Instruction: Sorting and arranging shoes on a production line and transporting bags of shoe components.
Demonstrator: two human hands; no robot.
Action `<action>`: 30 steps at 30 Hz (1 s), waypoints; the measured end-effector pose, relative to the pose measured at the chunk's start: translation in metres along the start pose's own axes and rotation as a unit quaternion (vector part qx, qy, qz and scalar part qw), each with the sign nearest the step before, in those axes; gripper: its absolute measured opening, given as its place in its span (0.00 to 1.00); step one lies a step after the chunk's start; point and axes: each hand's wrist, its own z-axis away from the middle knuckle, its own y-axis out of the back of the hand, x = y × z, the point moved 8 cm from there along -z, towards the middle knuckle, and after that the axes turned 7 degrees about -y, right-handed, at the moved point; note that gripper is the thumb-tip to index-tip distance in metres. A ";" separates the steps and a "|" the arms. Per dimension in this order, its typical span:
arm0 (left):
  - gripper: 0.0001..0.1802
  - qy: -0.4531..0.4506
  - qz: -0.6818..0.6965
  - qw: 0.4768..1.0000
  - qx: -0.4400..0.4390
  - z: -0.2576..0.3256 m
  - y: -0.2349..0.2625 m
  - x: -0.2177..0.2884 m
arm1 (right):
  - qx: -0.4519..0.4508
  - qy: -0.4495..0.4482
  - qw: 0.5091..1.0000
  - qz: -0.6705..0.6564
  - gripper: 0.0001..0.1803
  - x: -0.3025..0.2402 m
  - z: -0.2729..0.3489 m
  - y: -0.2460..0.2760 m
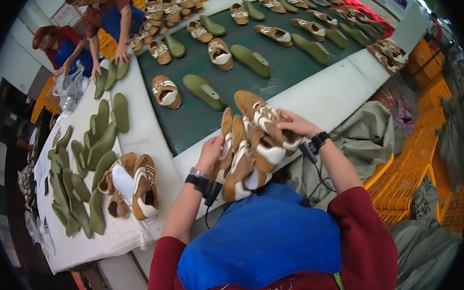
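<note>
Several brown-and-white sneakers (266, 151) stand in a row against my blue apron, at the near edge of the green conveyor belt (199, 131). My left hand (210, 154) is closed on the leftmost sneaker (225, 145), its fingers partly hidden behind the shoe. At the other end of the row, my right hand (296, 125) grips the rightmost sneaker (262, 114) by its side, the toe pointing away from me. The sneakers press together between my two hands. I wear a watch and a black strap with a cable at the left wrist, and a similar strap at the right.
Green shoe lasts (73, 197) and more sneakers (145, 187) lie on the white table at left. Sneakers paired with lasts (251, 61) ride on the belt. Two co-workers (105, 20) stand at far left, one touching lasts. Orange crates (401, 182) and grey-green cloth (361, 137) are at right.
</note>
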 end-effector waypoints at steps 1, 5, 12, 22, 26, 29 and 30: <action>0.25 -0.024 -0.015 0.999 -0.017 -0.005 -0.006 0.014 | 0.048 -0.003 0.998 0.051 0.36 -0.001 0.005 0.029; 0.42 -0.105 -0.314 0.942 -0.064 0.004 0.000 0.020 | 0.227 -0.062 0.943 0.235 0.39 -0.004 0.043 0.097; 0.33 -0.054 -0.074 0.994 -0.058 0.036 -0.010 -0.061 | 0.321 0.038 0.849 0.418 0.32 0.028 0.033 0.132; 0.34 -0.151 -0.512 0.817 0.218 0.173 0.122 0.000 | 0.020 0.296 0.793 0.532 0.22 -0.057 0.087 -0.175; 0.43 -0.055 -0.457 0.872 0.167 0.196 0.149 -0.063 | -0.002 0.259 0.718 0.646 0.22 -0.030 0.068 -0.195; 0.44 -0.137 -0.309 0.922 0.188 0.201 0.164 -0.081 | 0.000 0.184 0.721 0.668 0.23 -0.025 0.060 -0.182; 0.43 -0.157 -0.292 0.927 0.177 0.201 0.165 -0.075 | 0.018 0.189 0.696 0.692 0.22 -0.034 0.061 -0.192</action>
